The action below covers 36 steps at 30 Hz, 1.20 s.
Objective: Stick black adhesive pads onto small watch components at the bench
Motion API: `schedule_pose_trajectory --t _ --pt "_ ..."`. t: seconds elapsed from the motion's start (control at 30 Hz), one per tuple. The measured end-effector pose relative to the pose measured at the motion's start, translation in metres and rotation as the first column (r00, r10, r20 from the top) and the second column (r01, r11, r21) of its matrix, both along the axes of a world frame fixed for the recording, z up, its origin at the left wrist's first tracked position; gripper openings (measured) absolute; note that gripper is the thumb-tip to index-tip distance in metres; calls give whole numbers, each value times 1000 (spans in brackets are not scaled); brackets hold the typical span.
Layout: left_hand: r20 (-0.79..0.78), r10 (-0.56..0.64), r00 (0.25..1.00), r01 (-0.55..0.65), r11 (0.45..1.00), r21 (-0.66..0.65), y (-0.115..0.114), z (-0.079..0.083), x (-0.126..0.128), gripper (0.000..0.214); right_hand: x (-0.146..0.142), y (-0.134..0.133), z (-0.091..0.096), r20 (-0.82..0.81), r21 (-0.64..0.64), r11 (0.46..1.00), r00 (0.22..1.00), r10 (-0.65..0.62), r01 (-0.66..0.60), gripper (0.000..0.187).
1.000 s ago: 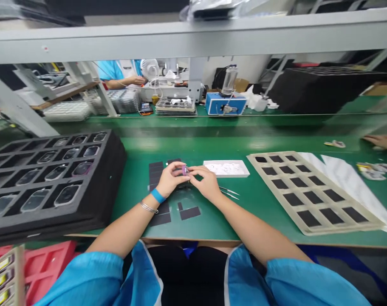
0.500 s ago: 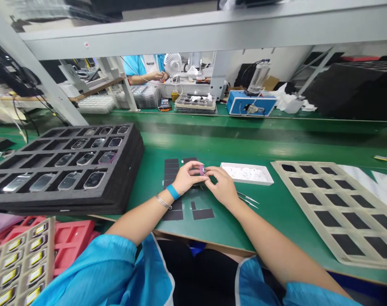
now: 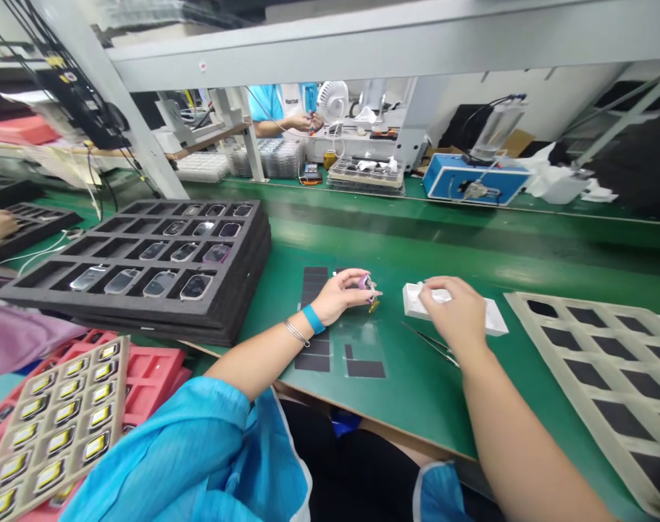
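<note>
My left hand (image 3: pixel 340 293) pinches a small purple part (image 3: pixel 365 283) above the green table (image 3: pixel 416 377) | my right hand (image 3: pixel 454 313), fingers curled, reaches into the white tray (image 3: pixel 495 320); whether it holds anything I cannot tell | tweezers (image 3: pixel 430 342) lie beside it.

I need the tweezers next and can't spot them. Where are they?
The tweezers lie on the green bench, just under the right hand, in front of the white tray.
</note>
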State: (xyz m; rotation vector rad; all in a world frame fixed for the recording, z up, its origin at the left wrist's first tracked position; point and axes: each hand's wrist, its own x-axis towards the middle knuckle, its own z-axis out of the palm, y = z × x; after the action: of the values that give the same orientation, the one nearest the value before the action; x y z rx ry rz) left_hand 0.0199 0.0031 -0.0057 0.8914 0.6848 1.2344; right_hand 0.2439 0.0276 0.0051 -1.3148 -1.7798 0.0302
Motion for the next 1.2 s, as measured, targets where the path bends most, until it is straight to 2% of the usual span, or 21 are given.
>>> schedule_pose_trajectory --t 0.1,0.17,0.3,0.4,0.47,0.53,0.6,0.67,0.77,0.9,1.07,1.1,1.13,1.17,1.2 --pt "75 -27 997 29 999 -27 1 3 -5 58 23 13 -1 96 -113 979 983 -157 167 9" --pt "113 -46 993 49 999 -25 2 3 -7 57 31 18 -3 193 -200 949 959 -207 245 8" --pt "135 -90 987 91 996 -2 3 3 -9 62 32 18 -1 367 -368 870 911 -187 327 16" --pt "107 -112 988 113 994 -2 2 4 -10 66 25 14 3 349 -393 864 921 -175 313 29" --pt "84 -123 989 123 992 -3 1 6 -10 67 17 10 5 207 -356 907 966 -157 224 32" --pt "71 -135 988 136 991 -7 0 8 -10 67 5 2 5 -33 -303 952 998 -52 39 28" --pt "61 -151 987 152 988 -13 -2 9 -9 66 -11 -8 4 -290 -245 950 950 118 -193 23" --pt "45 -167 985 168 986 -18 -3 11 -9 67 -29 -20 2 -473 -204 902 845 251 -381 22" --pt "21 -173 985 174 985 -23 -4 12 -7 67 -50 -33 -2 -641 -183 832 705 304 -525 22" --pt "-7 -171 985 171 985 -10 -5 12 -7 67 -60 -37 -7 -789 -220 767 573 223 -603 33" --pt "-62 -187 980 187 982 -3 -2 11 -8 69 -61 -33 -12 -855 -264 726 502 128 -635 39" --pt "-60 -188 980 188 982 -8 -2 11 -8 69 -61 -33 -11 -869 -280 703 483 103 -654 39" --pt "-51 -187 981 186 982 -11 -2 11 -9 68 -60 -33 -10 -886 -297 660 456 79 -690 39" --pt "-37 -185 982 185 983 -14 -2 12 -9 68 -59 -33 -8 -905 -309 593 422 58 -744 40" --pt "-25 -183 983 183 983 -15 -2 13 -10 68 -57 -34 -6 -920 -319 504 390 38 -803 43"
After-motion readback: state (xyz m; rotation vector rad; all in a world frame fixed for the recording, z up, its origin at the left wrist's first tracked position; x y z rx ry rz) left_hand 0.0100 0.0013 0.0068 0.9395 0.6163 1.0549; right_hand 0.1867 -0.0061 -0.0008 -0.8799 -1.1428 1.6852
